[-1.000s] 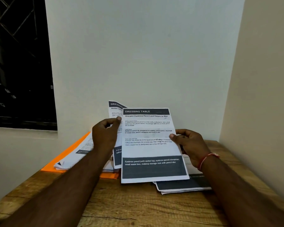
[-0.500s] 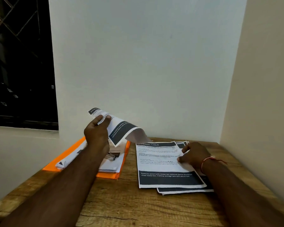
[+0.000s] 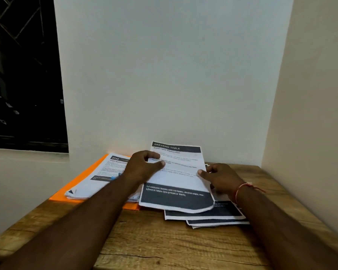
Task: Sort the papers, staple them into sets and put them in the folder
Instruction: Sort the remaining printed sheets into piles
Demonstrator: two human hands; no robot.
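A printed sheet headed "DRESSING TABLE" [image 3: 176, 178] is held slanted over the right-hand pile of sheets [image 3: 213, 216]. My left hand [image 3: 142, 166] pinches its left edge, thumb on top. My right hand [image 3: 220, 177] holds its right edge with the thumb on the paper. To the left, an orange folder [image 3: 80, 178] lies flat under a second stack of printed papers [image 3: 103, 174]. The stapler is not visible; something small and blue [image 3: 116, 176] peeks out beside my left wrist.
The wooden table [image 3: 164, 246] stands in a corner, with white walls [image 3: 164, 75] behind and to the right. A dark window [image 3: 21, 75] is on the left. Bare wood lies between the papers and the near table edge.
My right hand laid one sheet on the right pile. My left hand brought the second, curled sheet from over the folder to the right, and both hands now hold it above that pile.
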